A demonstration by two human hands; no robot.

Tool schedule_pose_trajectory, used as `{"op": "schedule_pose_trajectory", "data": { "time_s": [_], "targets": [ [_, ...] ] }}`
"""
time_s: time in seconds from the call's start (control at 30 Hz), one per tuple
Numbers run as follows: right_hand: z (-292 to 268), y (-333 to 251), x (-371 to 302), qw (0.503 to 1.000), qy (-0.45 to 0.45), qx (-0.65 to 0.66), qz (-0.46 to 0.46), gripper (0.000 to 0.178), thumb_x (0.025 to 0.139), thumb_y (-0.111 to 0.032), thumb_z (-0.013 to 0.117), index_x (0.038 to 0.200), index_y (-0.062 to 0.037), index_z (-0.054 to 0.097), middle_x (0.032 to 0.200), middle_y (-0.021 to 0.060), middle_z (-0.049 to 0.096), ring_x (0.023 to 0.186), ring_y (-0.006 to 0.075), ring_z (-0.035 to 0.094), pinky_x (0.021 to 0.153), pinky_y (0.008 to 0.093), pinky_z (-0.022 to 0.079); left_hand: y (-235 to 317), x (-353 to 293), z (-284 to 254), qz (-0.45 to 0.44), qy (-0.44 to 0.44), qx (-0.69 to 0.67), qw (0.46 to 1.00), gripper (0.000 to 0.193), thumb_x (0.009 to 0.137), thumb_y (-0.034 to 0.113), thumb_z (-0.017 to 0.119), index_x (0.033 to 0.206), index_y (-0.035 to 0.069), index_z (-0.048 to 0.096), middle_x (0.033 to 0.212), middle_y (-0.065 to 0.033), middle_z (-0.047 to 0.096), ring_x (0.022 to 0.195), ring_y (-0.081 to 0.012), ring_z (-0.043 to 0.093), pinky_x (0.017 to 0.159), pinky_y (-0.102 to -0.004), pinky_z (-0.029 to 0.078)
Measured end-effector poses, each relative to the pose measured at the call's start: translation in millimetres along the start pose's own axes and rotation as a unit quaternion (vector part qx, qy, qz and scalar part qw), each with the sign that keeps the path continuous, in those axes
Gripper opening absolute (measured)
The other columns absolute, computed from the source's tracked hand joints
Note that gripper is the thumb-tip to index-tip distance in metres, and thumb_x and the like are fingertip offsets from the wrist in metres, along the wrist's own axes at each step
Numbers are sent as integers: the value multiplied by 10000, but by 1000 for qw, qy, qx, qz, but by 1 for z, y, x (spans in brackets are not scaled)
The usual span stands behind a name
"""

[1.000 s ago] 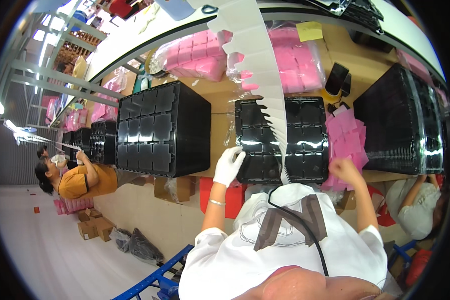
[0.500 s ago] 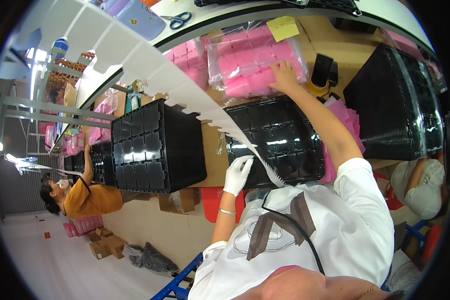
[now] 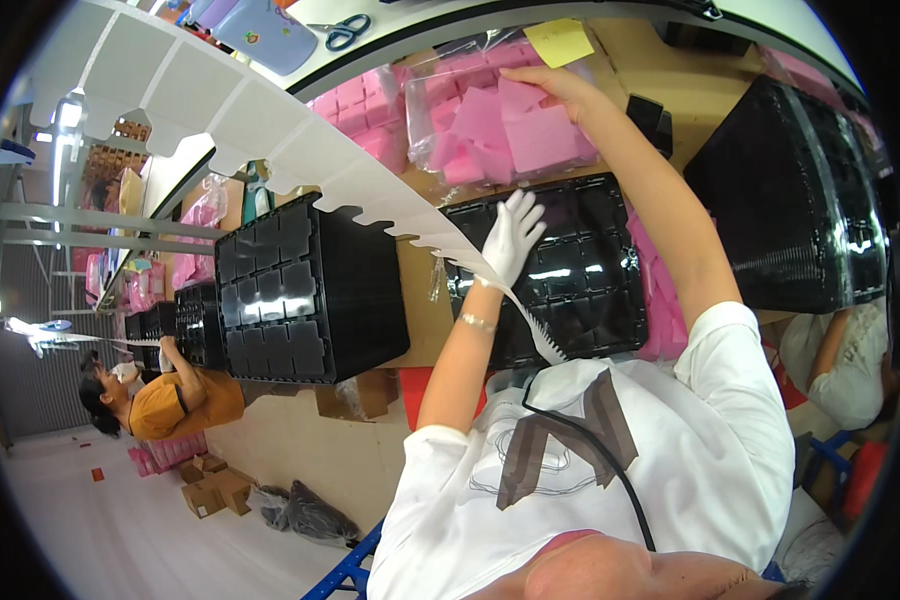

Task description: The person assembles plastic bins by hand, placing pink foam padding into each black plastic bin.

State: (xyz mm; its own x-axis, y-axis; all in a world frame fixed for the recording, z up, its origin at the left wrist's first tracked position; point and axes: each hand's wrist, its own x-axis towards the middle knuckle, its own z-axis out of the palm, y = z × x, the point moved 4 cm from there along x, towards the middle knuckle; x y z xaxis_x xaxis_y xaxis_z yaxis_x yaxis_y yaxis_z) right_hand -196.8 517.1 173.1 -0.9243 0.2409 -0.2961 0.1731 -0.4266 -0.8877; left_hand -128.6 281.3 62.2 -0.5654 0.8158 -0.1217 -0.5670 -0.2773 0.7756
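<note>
My left hand, in a white glove, is above a shiny black plastic tray with moulded compartments. Its fingers are spread and hold nothing. Farther off, my bare right hand is closed on several loose pink sheets, which fan out below its fingers; the thumb side is partly hidden. Under and behind these sheets lies a clear plastic bag of stacked pink pieces, with a yellow note on it. A long white strip of labels sweeps from the upper left down past my left wrist to my shirt.
Tall stacks of black trays stand left and right. More pink pieces lie beside the middle tray. Scissors and a purple container sit on the shelf. A co-worker in an orange shirt works at far left.
My left hand has moved forward over the tray and its fingers have spread. My right hand has drawn several pink sheets up from the bag. The label strip has shifted slightly.
</note>
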Motion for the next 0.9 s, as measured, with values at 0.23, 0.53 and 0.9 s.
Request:
{"op": "schedule_pose_trajectory", "data": {
  "time_s": [0.23, 0.53, 0.9],
  "targets": [
    [-40, 49, -79, 987, -37, -124, -99, 188, 855, -218, 733, 979, -85, 688, 953, 15, 684, 909, 88, 618, 800, 235, 486, 31, -4, 28, 27, 99, -394, 913, 645, 790, 589, 702, 1159, 88, 534, 1134, -68, 563, 1053, -231, 527, 887, -439, 457],
    [-55, 150, -209, 936, 202, -207, -202, 416, 905, -226, 651, 1312, -169, 583, 1391, 98, 479, 1346, 266, 379, 1108, 444, 309, 7, -106, -69, 39, 126, -42, 990, 308, 1005, 305, 531, 1121, 22, 566, 1017, -108, 608, 897, -203, 592, 855, -401, 506],
    [-19, 221, -253, 724, 198, -616, -239, 467, 830, -226, 683, 1281, -340, 630, 1513, 182, 326, 1373, 453, 262, 1107, 565, 245, -37, -141, -8, -169, 87, -122, 974, 975, 874, 796, 294, 1564, 164, 20, 1575, -244, 167, 1383, -503, 268, 1077, -616, 267]
  ]
}}
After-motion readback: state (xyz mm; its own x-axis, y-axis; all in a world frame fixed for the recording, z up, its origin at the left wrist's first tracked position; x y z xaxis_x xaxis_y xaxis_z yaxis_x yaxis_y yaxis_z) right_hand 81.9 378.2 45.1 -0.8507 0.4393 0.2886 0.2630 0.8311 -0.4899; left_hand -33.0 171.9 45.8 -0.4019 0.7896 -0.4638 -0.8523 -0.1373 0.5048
